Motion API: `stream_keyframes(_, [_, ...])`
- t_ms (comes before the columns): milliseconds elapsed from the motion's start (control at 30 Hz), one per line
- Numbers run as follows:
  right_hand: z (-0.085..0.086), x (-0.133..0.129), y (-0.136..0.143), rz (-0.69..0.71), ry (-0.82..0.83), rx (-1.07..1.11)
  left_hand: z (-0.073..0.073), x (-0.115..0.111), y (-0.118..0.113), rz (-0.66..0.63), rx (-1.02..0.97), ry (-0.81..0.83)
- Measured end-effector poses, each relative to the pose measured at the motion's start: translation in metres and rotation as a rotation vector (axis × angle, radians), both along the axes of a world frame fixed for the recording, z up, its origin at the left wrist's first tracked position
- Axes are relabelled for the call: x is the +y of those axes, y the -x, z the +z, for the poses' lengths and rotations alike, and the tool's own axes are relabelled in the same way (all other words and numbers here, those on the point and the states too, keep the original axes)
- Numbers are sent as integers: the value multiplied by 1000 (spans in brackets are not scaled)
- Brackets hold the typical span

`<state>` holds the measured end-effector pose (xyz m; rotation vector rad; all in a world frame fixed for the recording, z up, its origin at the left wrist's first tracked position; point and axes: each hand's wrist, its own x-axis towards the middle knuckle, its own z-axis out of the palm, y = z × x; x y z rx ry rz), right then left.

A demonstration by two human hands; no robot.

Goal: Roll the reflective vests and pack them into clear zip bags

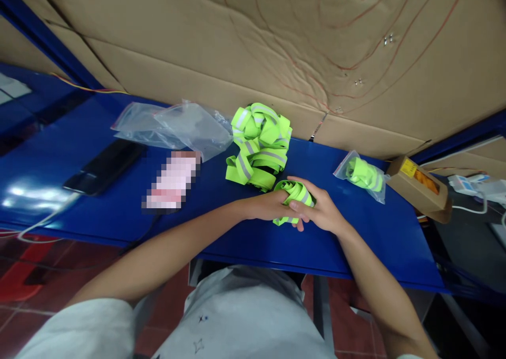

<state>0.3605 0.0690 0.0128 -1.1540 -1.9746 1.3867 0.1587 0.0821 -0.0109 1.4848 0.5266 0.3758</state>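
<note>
Both of my hands meet around a rolled yellow-green reflective strap (298, 191) above the front part of the blue table (328, 245). My left hand (269, 206) holds it from the left, with some fingers hidden by the strap and the other hand. My right hand (322, 209) wraps the right side, its thumb across the front. A short piece of strap hangs below the fingers. Just behind my hands lies a loose heap of the same yellow-green straps (261, 143) with silver stripes. Farther right is a clear bag (366, 177) with a rolled strap inside.
Clear plastic bags (174, 127) lie at the back left, near a black phone-like object (105, 166) with a white cable and a pixelated pink item (173, 182). An open cardboard box (419, 187) stands at the right. A cardboard wall (197, 42) rises behind the table.
</note>
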Motion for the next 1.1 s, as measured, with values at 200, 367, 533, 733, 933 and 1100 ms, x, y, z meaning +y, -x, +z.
stream_keyframes(200, [-3,2,-1,3,-21,-19,3,-1,0,11,9,9])
stream_keyframes(367, [-5,3,-2,-4,-26,-42,3,-1,1,17,12,54])
stream_keyframes(533, [-3,2,-2,-13,-49,-42,3,-2,0,14,-1,62])
stream_keyframes(733, [-5,2,-1,-8,-28,-27,1,-2,0,21,6,67])
stream_keyframes(933, [1,2,-1,-124,-103,-5,5,-1,0,36,-23,143])
stream_keyframes(1100, [4,3,-2,-290,-185,47,11,1,2,82,-56,250])
